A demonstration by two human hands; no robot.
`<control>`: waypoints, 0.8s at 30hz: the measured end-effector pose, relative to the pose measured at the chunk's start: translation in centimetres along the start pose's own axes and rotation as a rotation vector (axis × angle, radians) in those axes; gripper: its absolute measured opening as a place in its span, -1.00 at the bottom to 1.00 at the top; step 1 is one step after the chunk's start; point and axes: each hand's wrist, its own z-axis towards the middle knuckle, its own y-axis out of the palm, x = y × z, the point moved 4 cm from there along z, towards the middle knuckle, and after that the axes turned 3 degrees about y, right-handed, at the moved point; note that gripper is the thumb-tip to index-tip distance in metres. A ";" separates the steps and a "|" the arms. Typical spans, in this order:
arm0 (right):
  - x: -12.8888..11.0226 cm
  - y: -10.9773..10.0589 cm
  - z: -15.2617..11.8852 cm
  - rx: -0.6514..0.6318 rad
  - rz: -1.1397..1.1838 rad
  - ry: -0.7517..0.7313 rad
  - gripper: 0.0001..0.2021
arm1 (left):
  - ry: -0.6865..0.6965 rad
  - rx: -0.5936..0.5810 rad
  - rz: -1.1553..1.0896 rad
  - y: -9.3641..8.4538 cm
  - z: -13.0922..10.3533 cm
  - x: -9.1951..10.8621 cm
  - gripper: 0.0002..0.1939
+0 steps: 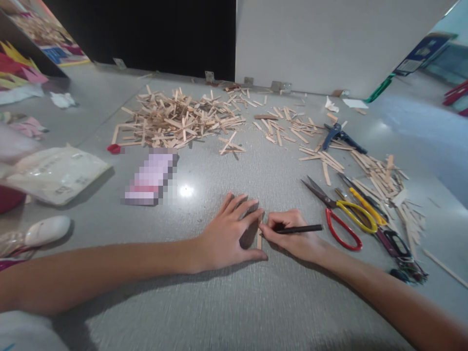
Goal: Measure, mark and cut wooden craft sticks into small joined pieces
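Left hand (228, 234) fingers spread, pinning small flat wooden stick (259, 239); right hand (292, 236) just beside stick, fingers pinched on thin black pen (300, 228)

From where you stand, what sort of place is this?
Probably a craft or hobby work table. A big pile of wooden sticks covers the grey tabletop, scissors lie nearby, and the right hand holds a black pen.

Left hand (228, 231) flat on a wooden stick (259, 238), right hand (292, 239) gripping a black pen (300, 228) beside it.
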 end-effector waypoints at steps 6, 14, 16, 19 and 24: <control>-0.1 0.0 -0.1 -0.007 -0.025 -0.002 -0.55 | -0.007 0.004 -0.034 0.0 -0.1 -0.1 0.04; -0.1 -0.1 0.0 -0.018 -0.027 0.010 -0.58 | -0.008 0.016 -0.034 -0.1 -0.1 -0.1 0.04; -0.1 -0.2 0.1 -0.011 -0.024 0.001 -0.59 | -0.011 0.013 -0.035 -0.1 -0.1 -0.1 0.05; -0.2 -0.2 0.1 -0.008 -0.018 -0.009 -0.62 | -0.011 0.011 -0.032 -0.1 -0.1 -0.1 0.04; 0.0 -0.2 -0.1 0.006 0.001 0.038 -0.60 | -0.006 -0.002 -0.018 -0.1 0.0 0.0 0.07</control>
